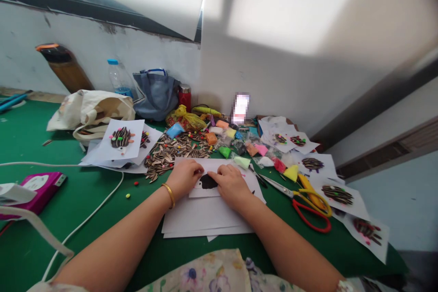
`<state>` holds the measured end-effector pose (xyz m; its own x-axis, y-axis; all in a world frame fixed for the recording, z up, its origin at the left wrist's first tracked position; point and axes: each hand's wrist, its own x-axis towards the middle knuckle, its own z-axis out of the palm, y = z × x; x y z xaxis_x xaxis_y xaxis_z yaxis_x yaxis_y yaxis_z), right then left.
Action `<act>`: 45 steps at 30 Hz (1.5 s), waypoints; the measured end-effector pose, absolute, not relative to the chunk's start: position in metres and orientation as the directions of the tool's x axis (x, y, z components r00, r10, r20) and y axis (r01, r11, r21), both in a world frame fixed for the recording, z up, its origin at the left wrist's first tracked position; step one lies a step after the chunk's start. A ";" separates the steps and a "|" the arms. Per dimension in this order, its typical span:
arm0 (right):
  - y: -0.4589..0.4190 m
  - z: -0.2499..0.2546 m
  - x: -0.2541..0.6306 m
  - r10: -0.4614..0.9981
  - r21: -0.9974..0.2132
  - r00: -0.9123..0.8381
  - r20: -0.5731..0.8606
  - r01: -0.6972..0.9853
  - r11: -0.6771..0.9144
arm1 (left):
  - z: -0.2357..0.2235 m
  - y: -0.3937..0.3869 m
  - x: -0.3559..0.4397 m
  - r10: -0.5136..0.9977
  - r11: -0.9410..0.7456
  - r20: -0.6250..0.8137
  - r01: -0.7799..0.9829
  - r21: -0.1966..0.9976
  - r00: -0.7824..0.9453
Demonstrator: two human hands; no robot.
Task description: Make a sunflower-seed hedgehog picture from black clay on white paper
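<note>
A flat black clay shape (208, 182) with a small pale tip at its left lies on a white sheet of paper (201, 193) in front of me. My left hand (186, 176) is at the shape's left end, thumb and fingertips pinched together; whatever is between them is too small to make out. From the other side my right hand (233, 185) rests on the sheet, fingers curled and thumb pressed on the black clay's right part. Beneath lies a stack of white paper (208, 221). Striped sunflower seeds (167, 153) are heaped just beyond my left hand.
Red-and-yellow-handled scissors (290, 194) lie right of the paper. Bagged coloured clay (242, 161) spreads behind my hands. Finished seed-hedgehog sheets lie left (121, 139) and right (337, 195). A white cable (92, 212) crosses the green table at left; bags and a phone (240, 108) stand at the back.
</note>
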<state>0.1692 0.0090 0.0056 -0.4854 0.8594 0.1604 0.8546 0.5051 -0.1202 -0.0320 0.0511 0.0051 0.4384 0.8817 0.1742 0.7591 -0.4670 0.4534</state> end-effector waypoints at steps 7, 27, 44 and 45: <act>0.009 0.006 0.158 0.842 -0.098 -0.515 0.161 0.840 0.533 | 0.004 0.052 -0.033 0.882 -0.466 0.171 0.763 0.449 0.438; 0.003 0.010 0.165 0.803 -0.091 -0.571 0.172 0.802 0.590 | 0.000 0.053 -0.034 0.880 -0.469 0.180 0.752 0.463 0.439; -0.004 0.012 0.172 0.745 -0.100 -0.647 0.163 0.740 0.665 | 0.000 0.053 -0.034 0.883 -0.464 0.176 0.747 0.477 0.435; -0.004 0.011 0.173 0.757 -0.098 -0.631 0.166 0.754 0.650 | 0.001 0.052 -0.034 0.882 -0.466 0.179 0.748 0.473 0.437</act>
<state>0.1731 -0.0037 0.0114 -0.6315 0.7573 0.1664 0.7536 0.6500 -0.0984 -0.0339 0.0524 0.0006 0.4366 0.8816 0.1793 0.7475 -0.4664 0.4730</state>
